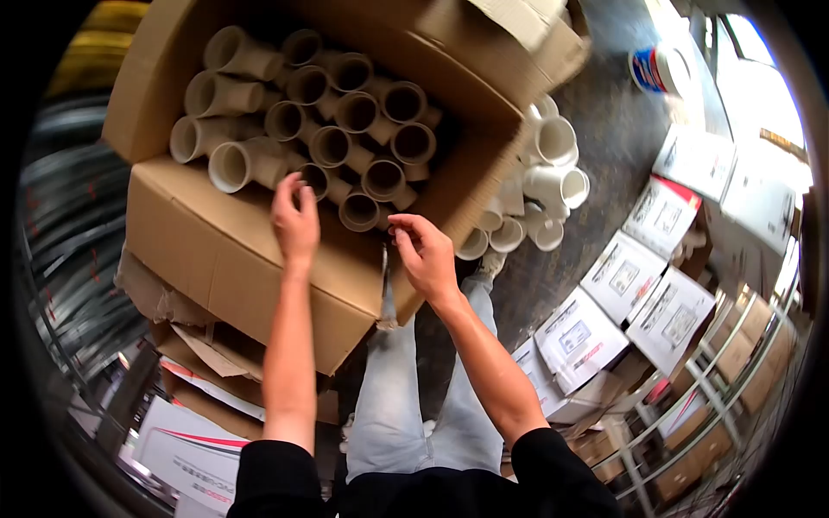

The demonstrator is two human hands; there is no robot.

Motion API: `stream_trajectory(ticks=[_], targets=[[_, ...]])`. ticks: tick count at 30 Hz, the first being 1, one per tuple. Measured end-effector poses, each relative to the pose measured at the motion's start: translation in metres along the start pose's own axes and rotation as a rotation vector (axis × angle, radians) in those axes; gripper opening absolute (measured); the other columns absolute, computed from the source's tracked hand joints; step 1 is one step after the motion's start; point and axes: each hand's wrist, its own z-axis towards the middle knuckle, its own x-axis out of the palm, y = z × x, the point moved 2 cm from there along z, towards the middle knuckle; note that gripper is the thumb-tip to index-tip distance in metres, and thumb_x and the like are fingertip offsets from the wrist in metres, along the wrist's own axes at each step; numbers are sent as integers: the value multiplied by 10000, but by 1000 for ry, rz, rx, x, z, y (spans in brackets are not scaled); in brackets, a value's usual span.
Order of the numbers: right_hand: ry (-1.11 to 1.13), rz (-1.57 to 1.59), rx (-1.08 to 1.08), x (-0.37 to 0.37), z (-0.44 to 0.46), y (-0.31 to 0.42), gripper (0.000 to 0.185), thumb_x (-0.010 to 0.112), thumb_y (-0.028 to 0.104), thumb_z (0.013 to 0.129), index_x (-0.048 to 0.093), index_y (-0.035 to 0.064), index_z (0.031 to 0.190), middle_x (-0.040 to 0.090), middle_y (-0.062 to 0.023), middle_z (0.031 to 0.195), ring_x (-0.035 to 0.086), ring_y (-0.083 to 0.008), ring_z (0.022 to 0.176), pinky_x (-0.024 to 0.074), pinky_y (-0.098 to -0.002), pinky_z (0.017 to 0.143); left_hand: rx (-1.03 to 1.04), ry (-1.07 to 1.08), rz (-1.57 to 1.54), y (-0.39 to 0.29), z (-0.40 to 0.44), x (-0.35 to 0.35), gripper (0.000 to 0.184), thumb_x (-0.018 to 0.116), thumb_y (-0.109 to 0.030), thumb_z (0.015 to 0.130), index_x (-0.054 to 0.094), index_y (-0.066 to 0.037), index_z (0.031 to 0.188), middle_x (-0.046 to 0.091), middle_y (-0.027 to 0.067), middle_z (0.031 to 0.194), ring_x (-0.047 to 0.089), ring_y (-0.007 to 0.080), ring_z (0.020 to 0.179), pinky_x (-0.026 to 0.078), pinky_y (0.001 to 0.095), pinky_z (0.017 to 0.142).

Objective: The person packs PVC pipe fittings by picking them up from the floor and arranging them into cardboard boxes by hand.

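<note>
A large open cardboard box [233, 250] stands before me with several white plastic pipe tee fittings [358, 112] packed in rows inside. My left hand [295, 217] is over the near edge of the box, beside the closest pipe tees, its fingers slightly apart and nothing visible in them. At the near right corner of the box is my right hand [421, 255], fingers bent and a gap showing between thumb and fingertips. It is close to the nearest fittings, and I see nothing held in it.
More white fittings [553, 186] lie on the dark floor right of the box. A white and blue bucket [661, 71] stands at the upper right. White printed cartons [583, 332] and a metal rack [725, 406] line the right side; dark coiled pipes [78, 216] are at left.
</note>
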Motion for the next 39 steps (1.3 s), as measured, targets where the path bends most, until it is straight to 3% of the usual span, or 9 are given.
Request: stream_trajectory(ticks=[5,9,13,19,22,30,33,35,39], targets=[[-182,-100,-94,-80,-34,-43,191,631,-4,872,679,16,1056,698,-123,933,698,-268,826,548,-335,731,150,369,-142,-128,-95,119,353,617,-135,931,585,-38,1270,630,179,1203,617,333,1101,486,417,966],[-381,-180,10,-135,-70,-94,137,622,36,882,680,36,1006,704,-133,903,687,-313,787,544,-367,706,457,211,325,-184,-160,172,461,683,-152,837,571,-95,1281,446,217,1449,449,406,1321,357,524,1109],[-403,-133,240,-180,-104,-155,124,611,77,909,679,48,1008,714,-128,921,696,-303,806,543,-371,715,858,239,443,-187,-193,205,418,711,-107,796,644,-139,1207,431,178,1489,395,361,1396,297,491,1176],[-324,-154,411,-213,-142,-226,190,605,152,920,676,79,1081,714,-128,954,690,-313,867,535,-406,764,886,653,380,-154,-235,266,351,669,-14,781,650,-81,1124,521,165,1378,487,356,1290,393,477,1096],[-254,-206,462,-228,-149,-243,217,618,161,918,689,80,1106,729,-122,945,709,-258,827,541,-367,760,781,702,376,-142,-246,293,284,665,-8,785,642,-60,1063,584,159,1281,554,363,1201,463,464,998],[-220,-157,606,-274,-153,-297,236,633,200,885,699,115,1095,727,-131,894,700,-323,864,540,-413,770,608,816,389,-119,-276,347,236,660,-32,799,644,-53,1034,645,124,1129,598,325,1100,495,450,926],[-270,7,666,-284,-154,-357,237,632,195,884,709,95,1085,737,-125,857,720,-276,806,549,-381,746,413,897,471,-106,-286,366,233,647,-91,841,653,-37,1067,683,121,1064,639,302,1036,507,427,911],[-319,218,755,-295,-145,-385,230,626,189,903,710,56,1070,746,-103,856,722,-206,749,553,-333,724,-122,980,360,-77,-293,387,272,626,-159,879,656,-20,1110,710,132,1014,675,293,969,518,409,894],[-386,253,929,-326,-124,-423,277,601,256,958,701,22,1067,735,-93,863,687,-147,701,545,-297,662,-369,1053,527,-26,-300,420,365,581,-296,915,669,1,1109,730,132,1025,691,268,920,529,382,835]])
